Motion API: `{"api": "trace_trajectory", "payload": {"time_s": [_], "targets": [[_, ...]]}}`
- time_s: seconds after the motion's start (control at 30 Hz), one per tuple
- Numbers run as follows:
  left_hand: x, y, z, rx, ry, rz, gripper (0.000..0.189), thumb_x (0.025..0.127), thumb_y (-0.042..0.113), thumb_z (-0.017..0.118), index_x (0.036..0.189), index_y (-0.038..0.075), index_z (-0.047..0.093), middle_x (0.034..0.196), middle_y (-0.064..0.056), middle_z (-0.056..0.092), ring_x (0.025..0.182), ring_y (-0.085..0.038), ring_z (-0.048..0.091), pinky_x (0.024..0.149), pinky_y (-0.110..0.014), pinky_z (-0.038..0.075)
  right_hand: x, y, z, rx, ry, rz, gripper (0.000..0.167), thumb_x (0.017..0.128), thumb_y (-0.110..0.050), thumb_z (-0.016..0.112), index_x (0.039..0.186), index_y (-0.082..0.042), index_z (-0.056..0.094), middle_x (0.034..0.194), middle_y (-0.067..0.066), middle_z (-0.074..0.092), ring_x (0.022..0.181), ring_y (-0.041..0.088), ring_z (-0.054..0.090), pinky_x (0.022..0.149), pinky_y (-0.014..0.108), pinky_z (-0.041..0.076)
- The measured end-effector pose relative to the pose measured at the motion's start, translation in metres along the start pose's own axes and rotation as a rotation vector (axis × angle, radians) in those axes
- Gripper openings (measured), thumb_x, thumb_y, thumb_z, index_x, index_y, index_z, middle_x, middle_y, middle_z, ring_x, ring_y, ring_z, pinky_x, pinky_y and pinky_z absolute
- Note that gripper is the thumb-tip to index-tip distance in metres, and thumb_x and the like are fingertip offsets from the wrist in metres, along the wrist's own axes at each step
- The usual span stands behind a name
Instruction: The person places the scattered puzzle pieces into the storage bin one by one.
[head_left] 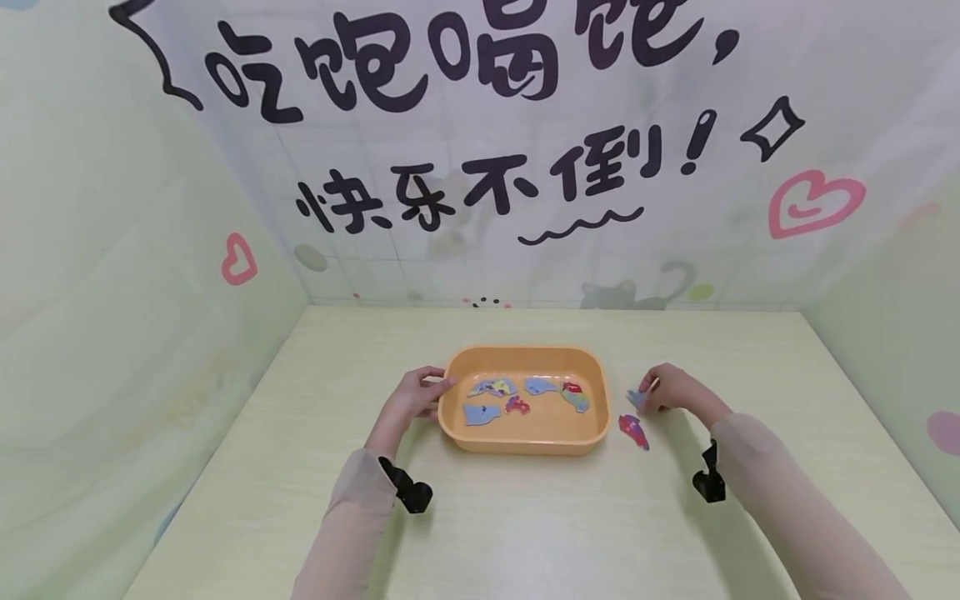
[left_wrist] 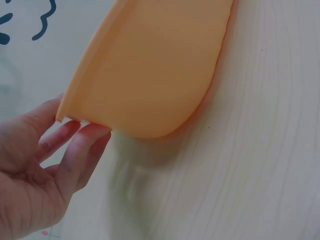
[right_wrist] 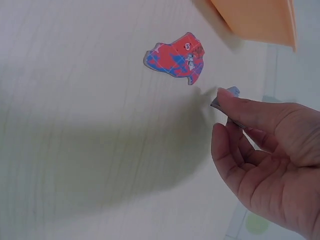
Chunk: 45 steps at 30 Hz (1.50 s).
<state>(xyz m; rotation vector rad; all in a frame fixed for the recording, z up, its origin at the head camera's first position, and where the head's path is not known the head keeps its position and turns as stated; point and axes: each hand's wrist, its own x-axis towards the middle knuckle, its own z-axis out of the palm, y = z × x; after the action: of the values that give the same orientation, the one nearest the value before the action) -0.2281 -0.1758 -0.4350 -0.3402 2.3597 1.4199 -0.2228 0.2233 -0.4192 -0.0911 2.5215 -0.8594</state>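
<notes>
An orange tray point(head_left: 525, 447) with rounded corners stands on the table, several irregular puzzle pieces lying inside it. At its left end my left hand point(head_left: 411, 395) grips the rim; in the left wrist view, fingertips press against the tray's outer side point(left_wrist: 145, 70) under the lip. Just right of the tray, my right hand point(head_left: 672, 388) pinches a small blue puzzle piece point(head_left: 635, 399) between thumb and fingers, tilted above the tabletop in the right wrist view. A red, blue and purple puzzle piece point(right_wrist: 175, 59) lies flat on the table close by.
Inside the tray are blue pieces point(head_left: 482, 414), a small red one point(head_left: 517, 405) and a red-green one point(head_left: 576, 398). The pale wood-grain table point(head_left: 540, 533) ends at a printed cloth wall point(head_left: 450, 271). More cloth hangs on both sides.
</notes>
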Motion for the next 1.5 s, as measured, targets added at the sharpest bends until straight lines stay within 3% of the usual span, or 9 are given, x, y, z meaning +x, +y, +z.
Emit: {"api": "trace_trajectory", "payload": {"time_s": [0.43, 0.73, 1.03, 1.13, 1.3, 1.5], "targets": [[0.000, 0.000, 0.000, -0.017, -0.005, -0.005, 0.048, 0.088, 0.035, 0.060, 0.127, 0.011, 0.048, 0.116, -0.017, 0.057, 0.077, -0.012, 0.060, 0.056, -0.020, 0.053, -0.006, -0.010, -0.016, 0.066, -0.048, -0.059, 0.018, 0.083, -0.007, 0.063, 0.092, 0.007, 0.057, 0.082, 0.007, 0.059, 0.071, 0.014, 0.051, 0.067, 0.026, 0.053], [0.003, -0.002, -0.002, -0.017, 0.000, -0.011, 0.048, 0.088, 0.035, 0.059, 0.128, 0.012, 0.047, 0.118, -0.017, 0.057, 0.076, -0.012, 0.061, 0.056, -0.020, 0.054, -0.006, -0.034, -0.024, 0.104, -0.046, -0.098, 0.021, 0.085, -0.014, 0.063, 0.094, 0.005, 0.056, 0.083, 0.006, 0.059, 0.071, 0.014, 0.051, 0.070, 0.025, 0.054], [0.002, -0.001, -0.001, -0.026, -0.005, 0.001, 0.048, 0.088, 0.034, 0.059, 0.128, 0.010, 0.047, 0.119, -0.018, 0.057, 0.077, -0.011, 0.060, 0.057, -0.020, 0.053, 0.006, -0.063, -0.009, 0.150, -0.101, -0.170, 0.024, 0.086, -0.014, 0.063, 0.098, 0.007, 0.058, 0.079, 0.003, 0.059, 0.071, 0.011, 0.056, 0.080, 0.036, 0.055], [0.000, -0.001, -0.001, -0.028, -0.003, 0.001, 0.047, 0.088, 0.034, 0.059, 0.128, 0.011, 0.047, 0.119, -0.018, 0.056, 0.075, -0.011, 0.060, 0.056, -0.020, 0.053, 0.011, -0.073, -0.002, 0.150, -0.114, -0.185, 0.021, 0.085, -0.008, 0.062, 0.098, 0.008, 0.059, 0.080, 0.007, 0.062, 0.069, 0.009, 0.057, 0.076, 0.032, 0.056], [-0.001, -0.001, -0.001, -0.039, -0.001, 0.010, 0.047, 0.088, 0.033, 0.059, 0.128, 0.009, 0.047, 0.118, -0.019, 0.056, 0.074, -0.011, 0.060, 0.056, -0.020, 0.053, 0.018, -0.092, 0.011, 0.024, -0.108, -0.227, 0.012, 0.083, 0.001, 0.060, 0.093, 0.009, 0.061, 0.082, 0.014, 0.065, 0.066, 0.010, 0.058, 0.066, 0.025, 0.055], [-0.002, -0.002, -0.001, -0.037, 0.004, 0.013, 0.047, 0.088, 0.034, 0.060, 0.127, 0.010, 0.048, 0.117, -0.018, 0.057, 0.074, -0.011, 0.060, 0.057, -0.021, 0.054, 0.025, -0.108, 0.031, -0.169, -0.073, -0.261, 0.007, 0.079, 0.005, 0.059, 0.085, 0.005, 0.063, 0.076, 0.011, 0.062, 0.065, 0.013, 0.053, 0.058, 0.020, 0.048]]}}
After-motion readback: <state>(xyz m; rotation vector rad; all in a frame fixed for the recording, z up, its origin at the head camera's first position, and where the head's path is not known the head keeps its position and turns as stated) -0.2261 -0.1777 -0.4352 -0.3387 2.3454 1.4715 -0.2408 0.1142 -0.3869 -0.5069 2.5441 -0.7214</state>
